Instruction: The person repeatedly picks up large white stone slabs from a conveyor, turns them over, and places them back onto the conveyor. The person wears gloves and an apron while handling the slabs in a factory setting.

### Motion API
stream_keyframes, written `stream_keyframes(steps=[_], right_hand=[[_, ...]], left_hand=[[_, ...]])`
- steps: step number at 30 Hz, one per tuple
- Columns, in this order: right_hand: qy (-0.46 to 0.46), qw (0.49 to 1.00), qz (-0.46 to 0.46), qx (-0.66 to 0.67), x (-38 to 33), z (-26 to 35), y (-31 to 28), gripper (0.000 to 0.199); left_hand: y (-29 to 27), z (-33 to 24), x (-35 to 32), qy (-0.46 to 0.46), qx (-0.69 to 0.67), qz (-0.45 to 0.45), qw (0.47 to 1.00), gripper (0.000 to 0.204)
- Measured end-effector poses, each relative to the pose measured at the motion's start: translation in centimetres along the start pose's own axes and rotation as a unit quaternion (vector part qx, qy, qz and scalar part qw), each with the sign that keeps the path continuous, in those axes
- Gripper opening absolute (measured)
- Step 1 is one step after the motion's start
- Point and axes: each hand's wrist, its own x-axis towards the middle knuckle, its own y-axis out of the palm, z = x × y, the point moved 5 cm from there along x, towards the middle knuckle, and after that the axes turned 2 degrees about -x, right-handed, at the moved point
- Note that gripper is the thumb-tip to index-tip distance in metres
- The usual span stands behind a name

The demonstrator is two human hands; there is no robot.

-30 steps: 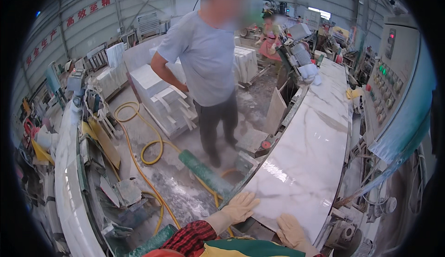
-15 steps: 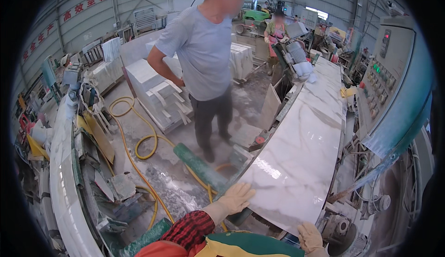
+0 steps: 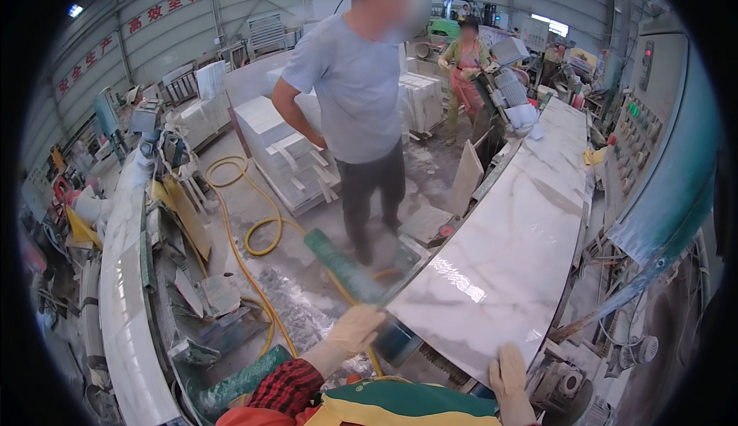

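resting at the near right corner of the white, grey-veined slab [image 3: 500, 272], your gloved right hand [image 3: 508, 372] has its fingers extended and side by side; whether it is clamped on the edge cannot be told from this view; your gloved left hand [image 3: 357, 327] is unclenched, fingers together and pointing right, just beside the slab's near left corner and near the green cylinder [image 3: 342, 264]; the slab stretches away before you, between a standing person [image 3: 346, 95] and the control cabinet [image 3: 663, 88].
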Motion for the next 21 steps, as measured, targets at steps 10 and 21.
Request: stream_keyframes(steps=[10,21], right_hand=[[0.025,0.998,-0.037,-0.048,19.1,-2.8,5.8,0.065],[0.156,0.982,-0.045,-0.101,23.3,-10.3,5.1,0.067]], left_hand=[[-7.8,5.3,-22.9,-0.353,0.194,-0.12,0.907,0.052],[-6.3,-3.6,-55.4,-0.659,0.285,-0.185,0.671,0.06]])
